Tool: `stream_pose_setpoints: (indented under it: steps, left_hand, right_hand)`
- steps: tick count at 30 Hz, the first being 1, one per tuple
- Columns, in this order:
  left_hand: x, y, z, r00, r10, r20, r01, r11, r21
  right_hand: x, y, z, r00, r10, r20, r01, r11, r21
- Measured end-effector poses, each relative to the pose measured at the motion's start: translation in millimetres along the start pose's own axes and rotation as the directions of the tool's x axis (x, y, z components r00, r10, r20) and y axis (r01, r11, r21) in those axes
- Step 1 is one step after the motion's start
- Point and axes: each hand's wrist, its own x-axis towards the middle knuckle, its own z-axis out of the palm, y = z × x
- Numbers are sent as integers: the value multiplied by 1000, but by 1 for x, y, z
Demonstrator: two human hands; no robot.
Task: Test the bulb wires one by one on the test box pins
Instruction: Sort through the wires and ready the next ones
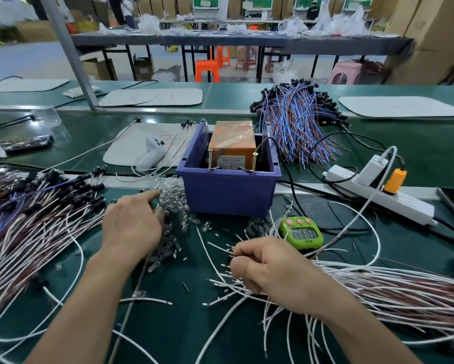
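Green desk (168,324): carries everything; wire heaps crowd its left and right edges.
Left bundle (36,227): wires with black sockets, fanned in from the left edge.
Left hand (133,227): grip loose, fingers spread over the heap of clear bulbs (172,198), holding nothing that shows.
Test box (232,145): orange, standing in a blue bin (228,190) at mid-desk, with two upright pins (209,160) at its near side.
Right hand (273,269): grip pinched together on the ends of white wires (228,285); their long axes run off toward the right edge, tips pointing left.
Key relation: the pins lie beyond the right hand and slightly left; the bin's near wall stands between, so a tip likely must rise over it.
Open room: a bare strip before the bin; the green timer (300,233) sits just right of that path.
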Motion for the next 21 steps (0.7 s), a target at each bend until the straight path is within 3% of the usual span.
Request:
stream_pose_setpoints:
  steps: [5,11,13,15,17,21]
  left_hand:
    - [12,-11,4,995,77,59,-77,997,1]
    - [17,-11,8,998,44,42,-41,995,-89]
    - [14,-9,6,998,60,-17,-62,994,-95]
    - [6,-5,2,978,133,-163,-152,982,-108]
    - [-7,9,-2,952,214,-219,-246,960,-130]
    - [-29,40,11,944,327,-55,-331,938,-104]
  right_hand:
    - [1,0,0,1000,-1,-2,1,1000,-11]
    - [1,2,0,1000,-6,6,6,1000,-30]
    - [1,2,0,1000,-7,6,7,999,-31]
    - [1,3,0,1000,-6,8,6,999,-32]
    - [1,2,0,1000,-3,11,4,1000,-27]
    - [2,2,0,1000,1,2,-1,1000,-21]
